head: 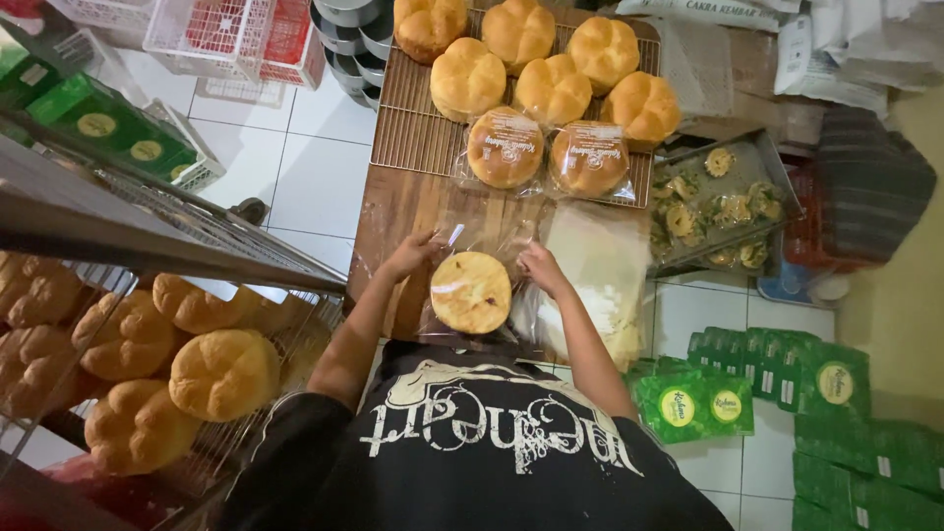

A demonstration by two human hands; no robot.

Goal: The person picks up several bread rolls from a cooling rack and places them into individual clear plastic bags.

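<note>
Left hand (411, 254) and right hand (539, 267) each pinch the top edge of a clear plastic bag (472, 258), grip clamped, round bun (471, 292) inside, on the wooden desk (393, 211). Risk: thin film may tear or bun slip out if tugged unevenly.

Cooling rack (413, 138): six bare buns (468, 79), two bagged buns (504, 147).

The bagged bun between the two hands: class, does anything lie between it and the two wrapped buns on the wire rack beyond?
Nothing visible does. The bagged bun sits on the wooden table, its bag pinched by the left hand and right hand. Only bare tabletop and rack edge separate it from the wrapped buns on the wire rack.
</note>
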